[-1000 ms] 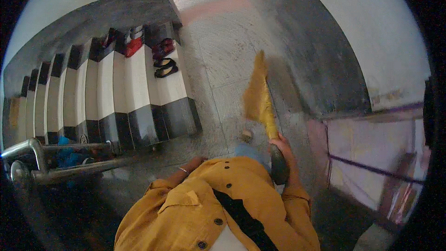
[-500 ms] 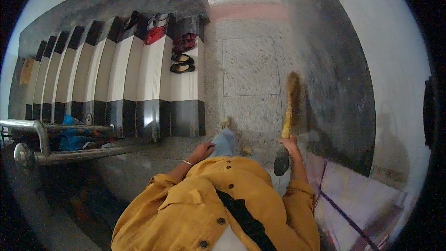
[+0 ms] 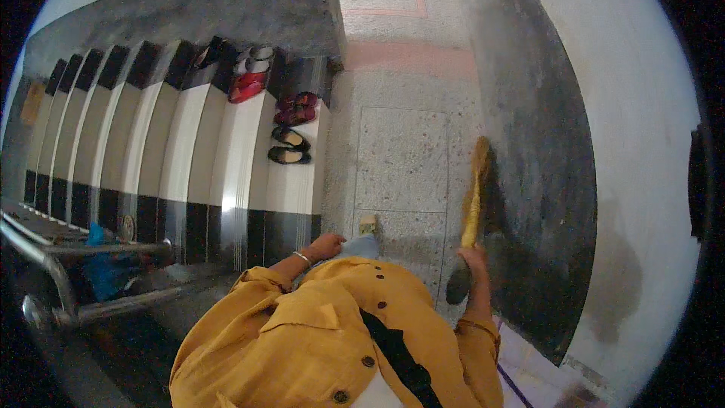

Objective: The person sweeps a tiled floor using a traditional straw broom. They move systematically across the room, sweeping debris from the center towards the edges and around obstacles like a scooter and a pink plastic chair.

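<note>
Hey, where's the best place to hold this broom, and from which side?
Probably where the broom's dark handle meets its yellow section, coming from the near right side. The handle points back toward the body, while the bristle end points away, close to the dark wall band. The right hand grips around that joint.

Right grip (image 3: pixel 473 259) wrapped round broom (image 3: pixel 472 219); left grip (image 3: pixel 328 246) beside blue trouser leg (image 3: pixel 359 248); shoes (image 3: pixel 290 155) on black-and-white steps (image 3: pixel 291 190).
</note>
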### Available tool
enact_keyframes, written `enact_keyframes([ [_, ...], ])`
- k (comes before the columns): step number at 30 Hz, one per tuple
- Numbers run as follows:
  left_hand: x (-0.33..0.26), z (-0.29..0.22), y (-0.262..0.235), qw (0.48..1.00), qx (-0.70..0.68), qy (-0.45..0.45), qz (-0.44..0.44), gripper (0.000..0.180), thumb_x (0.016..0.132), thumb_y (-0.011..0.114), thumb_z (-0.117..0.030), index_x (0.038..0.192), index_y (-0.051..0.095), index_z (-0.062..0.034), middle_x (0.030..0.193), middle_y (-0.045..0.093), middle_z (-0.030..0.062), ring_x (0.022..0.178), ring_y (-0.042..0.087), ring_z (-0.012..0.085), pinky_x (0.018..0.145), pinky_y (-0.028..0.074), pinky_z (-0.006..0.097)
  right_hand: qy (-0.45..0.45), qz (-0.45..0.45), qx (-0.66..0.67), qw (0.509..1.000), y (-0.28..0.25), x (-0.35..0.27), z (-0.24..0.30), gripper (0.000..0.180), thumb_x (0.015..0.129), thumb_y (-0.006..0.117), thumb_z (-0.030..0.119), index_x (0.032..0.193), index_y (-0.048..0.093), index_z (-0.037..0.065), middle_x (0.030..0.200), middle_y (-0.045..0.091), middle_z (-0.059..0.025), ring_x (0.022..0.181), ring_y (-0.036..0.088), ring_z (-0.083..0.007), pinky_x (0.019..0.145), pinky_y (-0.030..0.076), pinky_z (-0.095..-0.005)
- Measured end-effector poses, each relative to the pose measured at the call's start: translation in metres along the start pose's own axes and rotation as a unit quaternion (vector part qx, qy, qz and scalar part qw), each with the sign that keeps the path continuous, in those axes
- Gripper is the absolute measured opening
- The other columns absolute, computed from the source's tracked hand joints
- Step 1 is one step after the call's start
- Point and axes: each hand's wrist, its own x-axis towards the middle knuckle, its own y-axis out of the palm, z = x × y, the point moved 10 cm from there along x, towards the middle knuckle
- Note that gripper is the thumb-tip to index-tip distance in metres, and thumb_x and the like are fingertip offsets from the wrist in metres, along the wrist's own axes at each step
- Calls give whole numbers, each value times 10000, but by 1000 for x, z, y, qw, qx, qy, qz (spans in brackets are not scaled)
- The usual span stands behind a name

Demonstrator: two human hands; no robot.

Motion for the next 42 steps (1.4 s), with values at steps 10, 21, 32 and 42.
enact_keyframes([
  [10, 65, 60, -41, 994, 92, -36, 52, 305, 788, 547, -227, 1051, 627, -94, 931, 635, 202, 856, 620, 341, 770, 495, 433, -26, 76, 18, 997, 21, 28, 161, 405, 682, 735, 170, 1031, 569, 47, 885, 601, -19, 757, 564, -156, 681, 461, -309],
  [21, 194, 59, -51, 994, 7, -111, 17, 339, 824, 528, -193, 1134, 593, -70, 947, 655, 160, 842, 622, 333, 793, 491, 412, -102, 92, 1, 990, -38, 242, 220, 384, 672, 712, 122, 1028, 597, 36, 819, 615, -16, 702, 565, -123, 633, 452, -286],
  [32, 321, -40, -91, 990, -47, -83, -108, 271, 844, 514, -94, 1099, 604, -91, 988, 634, 169, 890, 610, 333, 798, 484, 398, -31, 252, 149, 956, -59, 295, 368, 407, 791, 592, 90, 1170, 455, 35, 730, 592, -82, 584, 592, -186, 491, 511, -322],
  [42, 388, -47, -165, 985, -4, -126, -121, 232, 871, 530, -184, 1080, 620, -139, 997, 639, 134, 874, 620, 316, 752, 502, 392, -72, 42, 13, 996, -74, 432, 375, 364, 677, 707, 105, 1011, 574, 49, 777, 601, -32, 652, 562, -139, 584, 457, -272],
])
